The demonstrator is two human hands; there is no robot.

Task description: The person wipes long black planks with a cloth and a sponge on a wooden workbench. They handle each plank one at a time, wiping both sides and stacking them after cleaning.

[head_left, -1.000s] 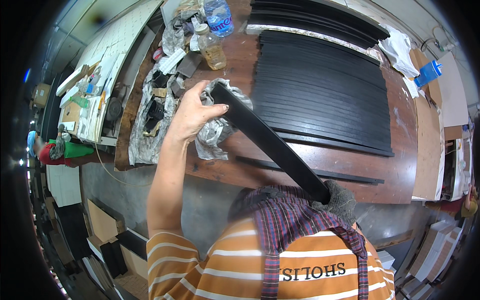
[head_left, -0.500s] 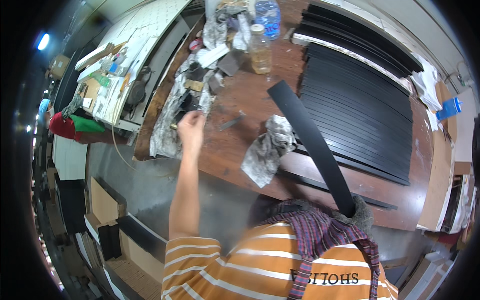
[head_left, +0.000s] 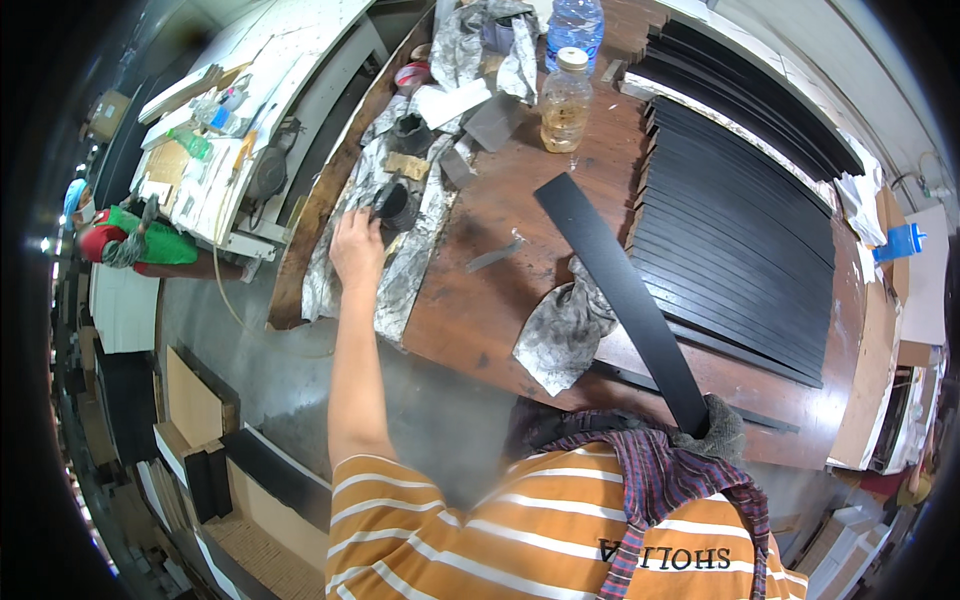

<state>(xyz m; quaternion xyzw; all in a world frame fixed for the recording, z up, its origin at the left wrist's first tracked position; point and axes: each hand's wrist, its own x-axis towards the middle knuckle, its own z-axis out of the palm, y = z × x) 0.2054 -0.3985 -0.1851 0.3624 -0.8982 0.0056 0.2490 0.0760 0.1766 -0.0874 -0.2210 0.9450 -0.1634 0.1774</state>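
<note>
My right hand [head_left: 718, 430], in a grey knitted glove, grips the lower end of a long flat black strip [head_left: 622, 285]. The strip slants up and left, over the table's front edge. My bare left hand [head_left: 357, 248] is over the stained cloth [head_left: 408, 275] at the table's left side. Its fingers are curled down beside a small black cup [head_left: 398, 208]; what they pinch, if anything, is hidden. A tan block [head_left: 406, 166] and a grey block [head_left: 494, 122] lie beyond the cup. A crumpled smudged rag [head_left: 560, 335] sits partly behind the strip.
Many black strips [head_left: 740, 240] lie side by side on the brown table [head_left: 470, 320], with another stack [head_left: 750, 95] behind. A jar of brownish liquid [head_left: 566, 105] and a water bottle [head_left: 575, 30] stand at the back. A co-worker [head_left: 150, 240] is at a white bench, far left.
My left hand has shifted slightly left and down, exposing the black cup. My right hand still holds the strip. The view has shifted a little, and the co-worker's posture differs.
</note>
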